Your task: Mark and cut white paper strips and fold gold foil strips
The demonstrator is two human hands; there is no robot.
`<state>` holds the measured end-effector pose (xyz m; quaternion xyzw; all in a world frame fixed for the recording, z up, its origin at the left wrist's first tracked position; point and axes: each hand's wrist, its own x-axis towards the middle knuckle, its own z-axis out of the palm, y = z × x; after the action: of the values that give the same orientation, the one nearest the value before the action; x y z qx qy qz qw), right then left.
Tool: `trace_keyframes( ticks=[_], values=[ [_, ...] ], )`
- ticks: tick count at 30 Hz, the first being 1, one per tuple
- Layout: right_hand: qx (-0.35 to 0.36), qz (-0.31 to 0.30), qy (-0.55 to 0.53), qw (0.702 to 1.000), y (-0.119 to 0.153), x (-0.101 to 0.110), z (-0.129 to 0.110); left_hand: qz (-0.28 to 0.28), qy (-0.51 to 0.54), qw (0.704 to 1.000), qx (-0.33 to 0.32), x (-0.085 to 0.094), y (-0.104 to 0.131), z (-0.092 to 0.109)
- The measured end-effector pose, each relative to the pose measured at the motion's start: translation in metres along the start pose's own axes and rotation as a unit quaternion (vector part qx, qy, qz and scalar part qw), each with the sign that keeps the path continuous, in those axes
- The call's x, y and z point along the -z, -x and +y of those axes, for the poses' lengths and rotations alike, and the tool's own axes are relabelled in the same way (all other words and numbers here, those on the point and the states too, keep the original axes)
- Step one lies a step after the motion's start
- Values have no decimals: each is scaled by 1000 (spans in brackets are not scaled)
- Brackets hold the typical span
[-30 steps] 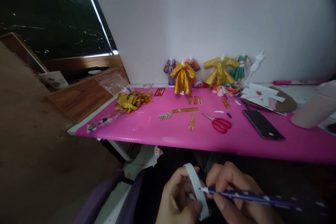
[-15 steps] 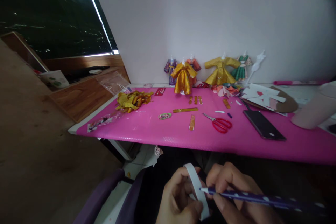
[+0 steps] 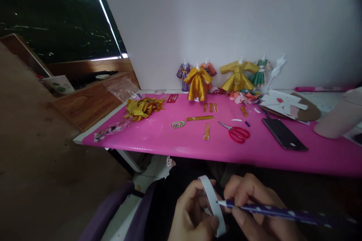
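Observation:
Below the table's front edge, my left hand (image 3: pixel 189 212) is closed on a narrow white strip (image 3: pixel 210 194), which curves up between thumb and fingers. From the right, my right hand (image 3: pixel 254 207) pinches a dark purple pen with light spots (image 3: pixel 268 211), its white tip pointing left. That tip sits at the strip's right edge, touching it or very close. The pen's far end fades into shadow at the lower right.
On the pink table (image 3: pixel 158 139) lie red-handled scissors (image 3: pixel 237 133), a black phone (image 3: pixel 284 134), a gold strip (image 3: pixel 200 118) and a heap of gold fabric scraps (image 3: pixel 143 109). Small dresses on stands, such as a gold dress (image 3: pixel 197 83), line the wall. A pale bottle (image 3: pixel 338 115) stands right.
My right hand and the pen have shifted very slightly to the right. The left hand and the white strip look unmoved.

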<state>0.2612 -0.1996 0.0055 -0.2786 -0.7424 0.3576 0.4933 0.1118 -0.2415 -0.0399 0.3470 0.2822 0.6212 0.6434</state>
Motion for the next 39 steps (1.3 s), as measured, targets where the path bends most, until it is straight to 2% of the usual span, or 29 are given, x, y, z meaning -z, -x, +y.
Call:
trace_keyframes(
  ticks=[10,15,22,26,34,39],
  values=[
    [-5,-3,12,1000,-7,-3,-5,1,-8,1000,7,-1,-1,3],
    [-1,-2,5,1000,-2,2,-3,-6,-1,1000,1,-4,-1,4],
    [15,2,-23,1000,-2,-2,5,-12,-8,1000,-6,-1,-1,3],
    [4,-10,-12,1000,-2,-2,6,-8,-16,1000,-6,-1,-2,4],
    [-20,9,-18,1000,-5,-2,-6,-13,-11,1000,-8,1,-2,0],
    [-17,-4,10,1000,-2,1,-2,-16,-9,1000,-1,4,1,1]
  ],
)
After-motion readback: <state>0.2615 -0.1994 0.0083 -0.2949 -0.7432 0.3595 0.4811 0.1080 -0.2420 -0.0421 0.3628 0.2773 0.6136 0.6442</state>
